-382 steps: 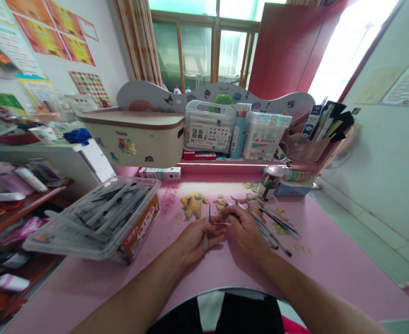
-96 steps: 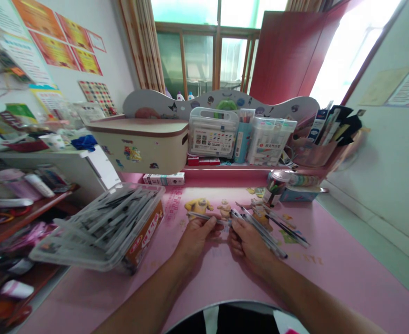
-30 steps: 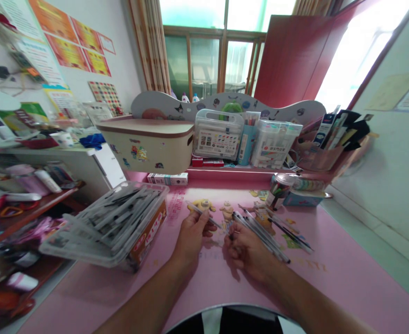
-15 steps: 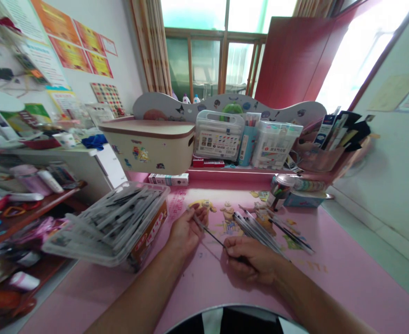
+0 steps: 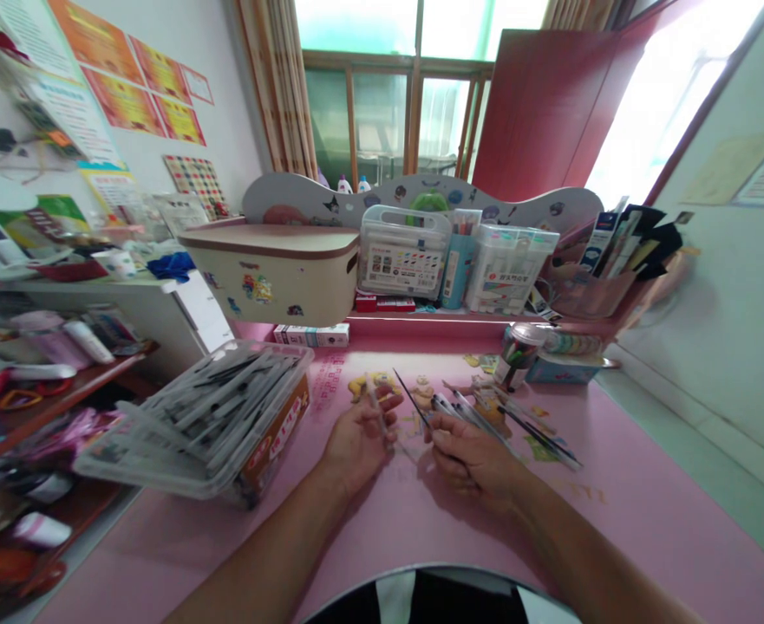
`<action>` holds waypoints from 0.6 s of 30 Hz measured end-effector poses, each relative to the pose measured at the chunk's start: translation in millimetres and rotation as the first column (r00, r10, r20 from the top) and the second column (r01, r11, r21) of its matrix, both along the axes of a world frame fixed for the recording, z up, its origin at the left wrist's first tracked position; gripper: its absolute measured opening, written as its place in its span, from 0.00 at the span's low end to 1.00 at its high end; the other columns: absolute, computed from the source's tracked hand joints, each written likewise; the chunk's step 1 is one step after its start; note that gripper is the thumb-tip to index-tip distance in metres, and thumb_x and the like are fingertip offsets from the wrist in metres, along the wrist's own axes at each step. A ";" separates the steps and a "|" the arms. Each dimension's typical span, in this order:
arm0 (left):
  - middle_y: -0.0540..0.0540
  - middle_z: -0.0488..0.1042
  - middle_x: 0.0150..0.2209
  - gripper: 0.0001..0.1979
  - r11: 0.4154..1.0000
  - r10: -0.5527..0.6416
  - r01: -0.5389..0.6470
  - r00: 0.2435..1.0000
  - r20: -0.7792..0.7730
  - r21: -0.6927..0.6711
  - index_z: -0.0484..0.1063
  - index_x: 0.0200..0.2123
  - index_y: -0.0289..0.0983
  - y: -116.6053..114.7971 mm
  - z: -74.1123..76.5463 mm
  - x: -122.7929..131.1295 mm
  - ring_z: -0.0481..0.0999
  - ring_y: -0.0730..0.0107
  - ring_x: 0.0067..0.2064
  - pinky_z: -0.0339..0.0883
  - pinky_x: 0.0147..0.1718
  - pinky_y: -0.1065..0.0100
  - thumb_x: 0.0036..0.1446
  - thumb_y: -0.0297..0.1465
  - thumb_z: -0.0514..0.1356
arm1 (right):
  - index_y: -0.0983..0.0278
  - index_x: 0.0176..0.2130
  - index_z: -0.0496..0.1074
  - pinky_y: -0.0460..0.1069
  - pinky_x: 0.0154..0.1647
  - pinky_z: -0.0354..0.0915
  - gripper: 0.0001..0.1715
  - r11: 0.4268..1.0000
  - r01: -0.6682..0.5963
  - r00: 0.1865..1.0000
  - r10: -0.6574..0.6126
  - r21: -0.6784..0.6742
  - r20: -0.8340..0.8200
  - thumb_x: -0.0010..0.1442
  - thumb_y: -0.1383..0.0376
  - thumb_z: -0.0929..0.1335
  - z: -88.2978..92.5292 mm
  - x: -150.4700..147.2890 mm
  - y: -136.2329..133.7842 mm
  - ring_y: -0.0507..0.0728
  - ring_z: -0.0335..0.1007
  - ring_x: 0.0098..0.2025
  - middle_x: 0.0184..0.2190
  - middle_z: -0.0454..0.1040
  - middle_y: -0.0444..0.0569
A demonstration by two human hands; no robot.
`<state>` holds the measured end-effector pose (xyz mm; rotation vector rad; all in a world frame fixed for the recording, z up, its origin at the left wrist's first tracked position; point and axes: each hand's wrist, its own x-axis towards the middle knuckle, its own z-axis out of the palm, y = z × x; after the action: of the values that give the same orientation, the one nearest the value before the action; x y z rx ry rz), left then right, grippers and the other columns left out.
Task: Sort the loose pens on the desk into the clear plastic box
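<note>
My left hand (image 5: 359, 444) is closed around a clear pen barrel (image 5: 375, 397), which points up and away from me. In my right hand (image 5: 467, 455), pinched between thumb and fingers, is a thin dark pen refill (image 5: 410, 397) slanting up to the left. Barrel and refill are apart. Beyond my right hand, several clear pen barrels (image 5: 463, 411) lie in a loose bundle, partly hidden by it. Dark thin refills (image 5: 541, 438) rest to their right. A clear plastic box (image 5: 140, 478) on the left is heaped with pens (image 5: 225, 403).
The pink desk (image 5: 355, 555) carries a jar of pens (image 5: 518, 355) and a blue box (image 5: 560, 371) at the back right. On the raised shelf stand a cream lidded bin (image 5: 277, 282), a clear marker case (image 5: 404, 256) and a pink pen holder (image 5: 586, 286).
The refill, earlier stretched between both hands with one end at the barrel, is now separate in my right hand, its free end pointing up. My left hand has turned the barrel more upright.
</note>
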<state>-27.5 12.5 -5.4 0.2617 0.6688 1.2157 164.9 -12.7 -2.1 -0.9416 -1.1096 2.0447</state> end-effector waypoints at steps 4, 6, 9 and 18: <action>0.45 0.76 0.35 0.11 0.991 -0.109 0.116 0.988 -0.108 0.066 0.73 0.41 0.35 -11.7 -6.8 17.4 0.71 0.77 0.26 0.62 0.20 0.76 0.52 0.27 0.63 | 0.59 0.35 0.59 0.42 0.12 0.34 0.25 0.998 0.057 0.997 -0.058 0.021 0.048 0.53 0.48 0.73 -3.4 -13.5 -2.7 0.44 0.38 0.12 0.12 0.55 0.30; 0.49 0.73 0.28 0.09 0.991 -0.105 0.119 0.977 -0.183 0.065 0.73 0.36 0.35 -13.2 -8.8 22.5 0.68 0.79 0.22 0.59 0.18 0.78 0.54 0.33 0.66 | 0.59 0.35 0.59 0.41 0.13 0.36 0.26 0.998 0.050 0.998 -0.052 0.032 0.047 0.52 0.47 0.73 -5.7 -17.2 -4.2 0.44 0.40 0.13 0.13 0.56 0.31; 0.49 0.71 0.26 0.11 0.996 -0.044 0.060 0.976 -0.214 0.070 0.70 0.29 0.34 -12.1 -7.9 24.4 0.69 0.77 0.22 0.62 0.20 0.76 0.54 0.35 0.66 | 0.60 0.38 0.61 0.41 0.13 0.36 0.27 0.999 0.050 0.998 -0.051 0.018 0.043 0.52 0.47 0.74 -8.3 -20.0 -5.6 0.44 0.42 0.13 0.13 0.57 0.31; 0.55 0.66 0.23 0.07 0.999 0.026 -0.032 0.980 -0.197 -0.031 0.64 0.33 0.37 -12.1 -1.9 18.2 0.61 0.83 0.17 0.55 0.15 0.81 0.58 0.27 0.62 | 0.65 0.33 0.69 0.43 0.19 0.55 0.17 0.950 0.294 0.942 -0.306 -0.102 -0.139 0.53 0.56 0.74 -16.1 -21.3 3.8 0.48 0.59 0.21 0.23 0.66 0.42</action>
<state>-9.4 0.4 -7.3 0.3479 0.8666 1.2150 143.6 -9.0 -18.2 -0.9137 -0.7562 1.8840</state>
